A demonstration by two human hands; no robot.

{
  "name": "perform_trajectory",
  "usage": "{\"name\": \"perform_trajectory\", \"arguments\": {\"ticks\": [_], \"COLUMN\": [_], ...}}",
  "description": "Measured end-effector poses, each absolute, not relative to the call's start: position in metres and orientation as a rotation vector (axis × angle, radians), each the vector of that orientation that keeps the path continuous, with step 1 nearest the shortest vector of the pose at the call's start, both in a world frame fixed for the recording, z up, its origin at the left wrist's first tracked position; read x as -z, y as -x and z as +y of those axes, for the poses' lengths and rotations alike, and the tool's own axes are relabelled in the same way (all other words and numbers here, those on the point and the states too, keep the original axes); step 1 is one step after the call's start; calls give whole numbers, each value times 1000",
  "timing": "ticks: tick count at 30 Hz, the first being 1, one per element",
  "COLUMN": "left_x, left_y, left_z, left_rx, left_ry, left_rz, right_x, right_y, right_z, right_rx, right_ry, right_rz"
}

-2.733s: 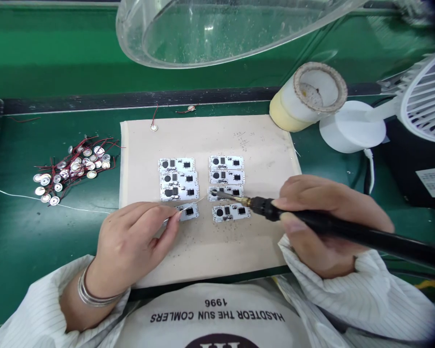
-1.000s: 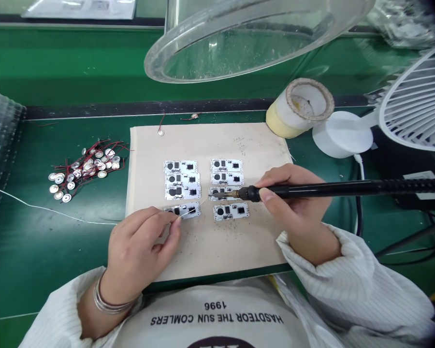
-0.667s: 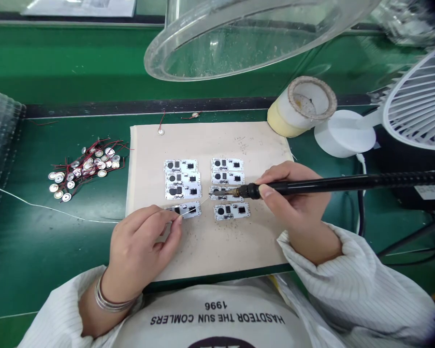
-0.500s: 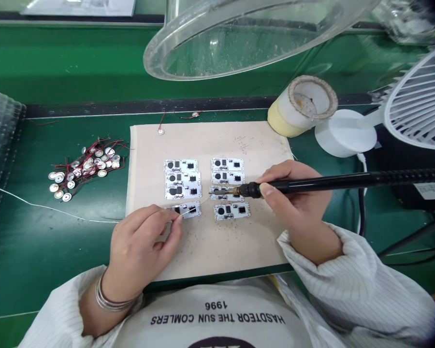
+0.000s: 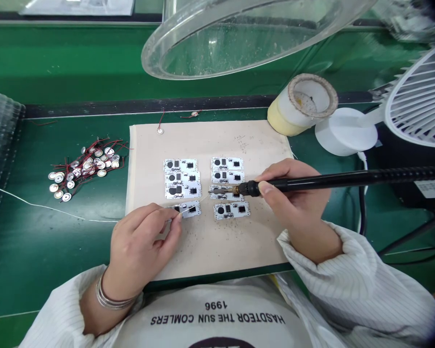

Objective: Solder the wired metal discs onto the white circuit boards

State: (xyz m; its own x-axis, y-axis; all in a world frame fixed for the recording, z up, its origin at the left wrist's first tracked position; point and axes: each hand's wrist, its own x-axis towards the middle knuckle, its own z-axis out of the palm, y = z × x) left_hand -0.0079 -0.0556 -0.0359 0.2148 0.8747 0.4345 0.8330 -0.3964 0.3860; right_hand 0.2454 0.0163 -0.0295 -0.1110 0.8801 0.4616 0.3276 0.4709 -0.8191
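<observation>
My left hand (image 5: 147, 241) pinches a thin solder wire (image 5: 61, 211) that trails off to the left edge. The wire's free end points at the left end of a white circuit board (image 5: 212, 193) in the right column. My right hand (image 5: 293, 205) is closed round the black handle of a soldering iron (image 5: 275, 187), whose tip lies over that same board and hides part of it. Below it lies another circuit board (image 5: 232, 210). Several more boards (image 5: 183, 178) are set out in a left column, the lowest one partly under my left fingertips.
A beige work sheet (image 5: 210, 256) lies under the boards. Left of it is a heap of round discs with red wires (image 5: 87, 166). A clear-rimmed lens (image 5: 152, 58) hangs overhead. A tape roll (image 5: 300, 106) and a white fan (image 5: 346, 133) stand at the back right.
Very little differs. Both hands keep their places, the iron's tip stays at the left end of the same board, and the view has shifted slightly.
</observation>
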Motion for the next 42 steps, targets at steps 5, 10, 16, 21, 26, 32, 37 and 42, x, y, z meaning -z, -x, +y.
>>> {"name": "perform_trajectory", "arguments": {"ticks": [5, 10, 16, 21, 26, 32, 37, 42], "left_x": [35, 34, 34, 34, 35, 35, 37, 37], "left_y": [7, 6, 7, 7, 7, 7, 7, 8], "left_z": [-56, -58, -55, -55, -55, -54, -55, -56], "left_rx": [-963, -962, -958, -917, -902, -904, -897, -882], "left_ry": [-2374, -2342, -2363, -2396, -2395, -2408, -2401, -2394], "left_rz": [1705, 1751, 1728, 1706, 1719, 1693, 1700, 1718], "right_x": [31, 33, 30, 28, 29, 30, 32, 34], "right_y": [-247, -248, -246, -245, -246, -244, -242, -246], "right_z": [16, 17, 15, 14, 15, 14, 14, 17], "right_rx": [-672, -673, -616, -613, -634, -630, -650, -627], "right_ry": [1009, 1022, 1064, 1038, 1009, 1023, 1014, 945], "right_rz": [-1628, -1600, -1608, -1643, -1673, -1685, -1682, -1613]}}
